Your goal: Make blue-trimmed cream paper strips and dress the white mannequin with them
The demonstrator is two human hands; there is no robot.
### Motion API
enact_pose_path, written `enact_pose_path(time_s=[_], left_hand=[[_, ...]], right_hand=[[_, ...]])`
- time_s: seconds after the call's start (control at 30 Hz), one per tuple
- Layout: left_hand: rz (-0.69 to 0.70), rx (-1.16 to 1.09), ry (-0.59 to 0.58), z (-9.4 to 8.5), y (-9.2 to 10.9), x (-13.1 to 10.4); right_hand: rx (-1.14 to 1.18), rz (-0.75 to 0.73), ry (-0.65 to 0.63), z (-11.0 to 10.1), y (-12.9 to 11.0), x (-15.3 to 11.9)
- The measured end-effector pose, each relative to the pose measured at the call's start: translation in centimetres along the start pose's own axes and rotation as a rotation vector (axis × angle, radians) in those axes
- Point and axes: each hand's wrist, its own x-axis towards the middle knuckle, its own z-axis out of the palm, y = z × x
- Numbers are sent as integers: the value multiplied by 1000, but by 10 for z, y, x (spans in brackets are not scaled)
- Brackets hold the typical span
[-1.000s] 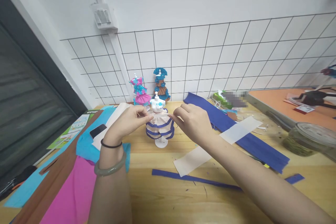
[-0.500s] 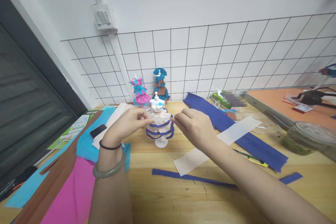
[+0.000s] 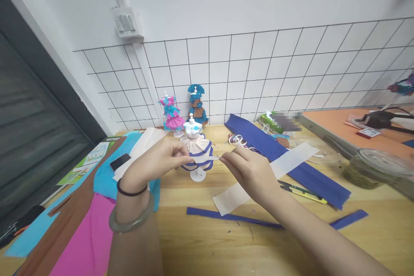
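A narrow white strip is stretched level between my two hands. My left hand pinches its left end, and my right hand pinches the right end with fingers bent together. Just behind the strip stands a small white dress form on a round white base. It wears a cream layered skirt with dark blue edging, partly hidden by the strip and my left fingertips.
Two dressed forms, pink and teal-brown, stand behind. Blue paper, a cream strip, yellow-green snips and a plastic tub lie right. Coloured paper sheets and a phone are left.
Both hands have come down and slightly toward me, away from the skirt's waist. The white strip between them now shows plainly. The curly ribbons behind my right hand have come into view.
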Motion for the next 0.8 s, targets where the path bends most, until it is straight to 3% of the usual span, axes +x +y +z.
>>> enact_pose_path(time_s=[0.27,0.43,0.6,0.8], left_hand=[[66,28,19,1,-4,-3],[75,45,140,4,-19,6],[122,132,245,1,-34,18],[80,-70,249,0,-47,28]], right_hand=[[-47,-28,59,-1,3,6],[-131,-87,114,5,5,29],[-150,-82,67,17,6,44],[-124,-61,80,31,9,46]])
